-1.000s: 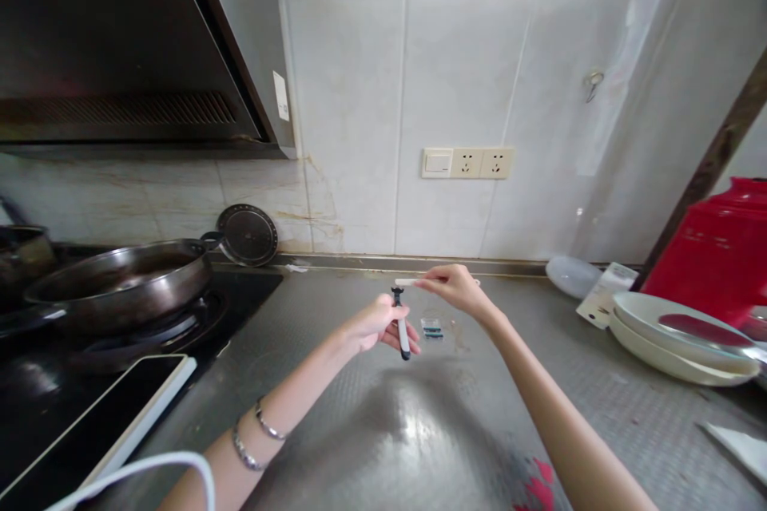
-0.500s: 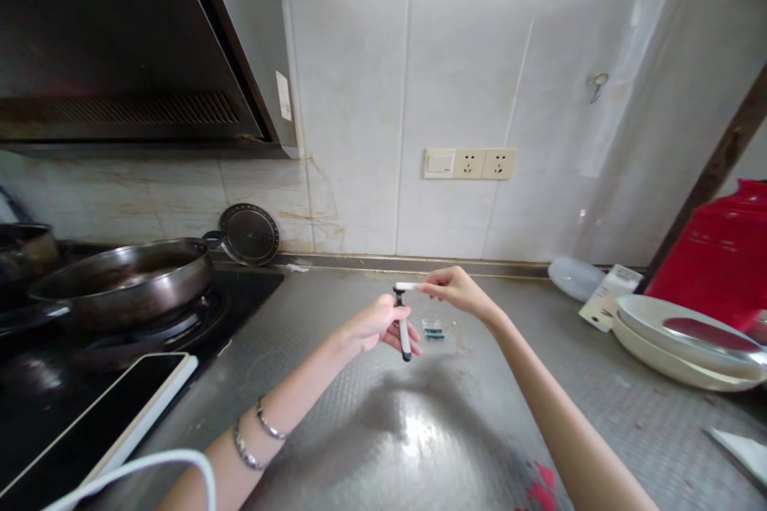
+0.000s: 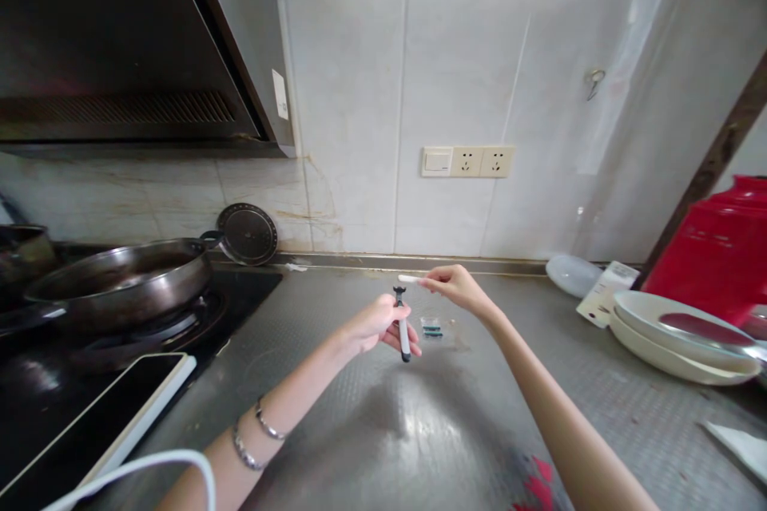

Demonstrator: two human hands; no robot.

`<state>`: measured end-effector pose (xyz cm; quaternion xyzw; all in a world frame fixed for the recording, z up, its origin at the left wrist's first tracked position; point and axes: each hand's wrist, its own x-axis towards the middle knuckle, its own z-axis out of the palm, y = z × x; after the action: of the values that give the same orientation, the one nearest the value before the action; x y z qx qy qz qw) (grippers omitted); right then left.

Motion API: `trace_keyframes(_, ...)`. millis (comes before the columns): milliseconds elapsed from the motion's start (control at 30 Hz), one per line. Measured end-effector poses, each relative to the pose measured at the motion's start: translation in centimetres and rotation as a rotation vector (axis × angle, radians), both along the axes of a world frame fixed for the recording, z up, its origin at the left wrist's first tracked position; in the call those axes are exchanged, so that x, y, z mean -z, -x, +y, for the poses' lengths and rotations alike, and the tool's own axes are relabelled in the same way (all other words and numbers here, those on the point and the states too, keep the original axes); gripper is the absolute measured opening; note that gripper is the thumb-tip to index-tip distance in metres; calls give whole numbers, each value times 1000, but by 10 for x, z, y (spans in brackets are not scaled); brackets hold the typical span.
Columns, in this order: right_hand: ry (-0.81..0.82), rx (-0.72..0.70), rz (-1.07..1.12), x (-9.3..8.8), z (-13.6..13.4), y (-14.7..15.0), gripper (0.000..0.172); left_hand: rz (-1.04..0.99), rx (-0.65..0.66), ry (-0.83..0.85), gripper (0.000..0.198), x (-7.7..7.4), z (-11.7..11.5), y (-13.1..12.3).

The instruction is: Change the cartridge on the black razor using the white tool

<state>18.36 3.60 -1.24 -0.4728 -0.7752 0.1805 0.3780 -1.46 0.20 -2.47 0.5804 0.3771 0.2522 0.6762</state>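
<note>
My left hand [image 3: 387, 323] is closed around a grey and black razor handle [image 3: 403, 333], held nearly upright above the metal counter. The handle's black forked top shows bare. Pinched between the fingertips of my right hand [image 3: 454, 287] is a small white strip-like piece [image 3: 409, 279], just above and to the right of the fork, with a narrow gap between them. Its exact kind is too small to make out. Behind the hands, small dark teal razor cartridges [image 3: 432, 331] lie on the counter beside clear plastic.
A steel pan [image 3: 120, 283] sits on the black stove at left, with a white-edged phone-like device [image 3: 101, 423] and white cable [image 3: 156, 459] nearer. At right stand plates [image 3: 677, 351], a small white card [image 3: 608, 295] and a red container [image 3: 707, 255]. Red scraps [image 3: 539, 483] lie in front.
The white piece in my right hand has lifted slightly off the razor handle's forked top, where it was touching or nearly touching. My left hand keeps its hold.
</note>
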Motion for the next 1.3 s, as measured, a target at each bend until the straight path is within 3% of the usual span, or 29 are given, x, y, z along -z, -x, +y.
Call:
trace_keyframes(100,84,-132,25,-2,-1,1,44,3,-3,-2,22,-1,0,1)
trace_keyframes(300,-5,2,-30,-2,0,0,43,5,-37,12,16,-1,1,2)
trace_keyframes(433,35,-83,-41,0,1,-3,43,-3,-19,16,22,1,1,1)
trace_keyframes(567,-19,14,-53,1,2,-5,43,-9,-3,15,24,2,1,0)
trace_keyframes(767,47,-118,-30,1,1,-2,42,3,2,8,23,3,1,-1)
trace_keyframes(900,-6,1,-36,3,0,-1,41,13,-16,15,21,4,1,-1)
trace_keyframes(1100,25,-79,-88,-3,-5,3,44,34,-21,4,18,6,2,-3)
trace_keyframes(1300,-118,128,-167,-8,-9,4,40,39,-22,10,22,10,4,-4)
